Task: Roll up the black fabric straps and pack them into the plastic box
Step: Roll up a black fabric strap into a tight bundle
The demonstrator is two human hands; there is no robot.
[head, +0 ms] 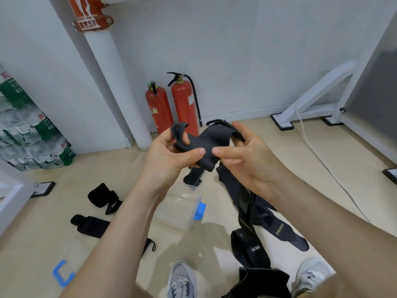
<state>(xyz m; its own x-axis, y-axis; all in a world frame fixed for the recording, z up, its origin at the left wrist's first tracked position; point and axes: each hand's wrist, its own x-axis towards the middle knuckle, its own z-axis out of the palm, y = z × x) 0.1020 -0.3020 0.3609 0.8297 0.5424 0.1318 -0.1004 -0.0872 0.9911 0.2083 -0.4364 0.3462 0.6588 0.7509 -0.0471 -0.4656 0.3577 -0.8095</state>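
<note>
We held one black strap (212, 136) up between both hands, above the floor. Our left hand (169, 153) was curled round its near end, thumb laid flat along the tightly rolled part (209, 164), and a loose tab of the fabric stuck up out of the top of that fist. Our right hand (242, 155) gripped the other side, thumb tip pressed to the roll just beside the left thumb, fingers curled over the strap's far edge. Directly beneath the hands, a little nearer to us, the clear plastic box (176, 211) stood open on the floor, its blue latch (200, 210) on the side under the right hand. Below and to the left of the left hand lay rolled straps (101, 195), apart from the box. Below the right hand a heap of loose straps (281, 231) spread over the floor; whether the long one under that wrist hung from the hand we could not tell. Beyond the hands two red fire extinguishers (184, 104) stood against the wall.
</note>
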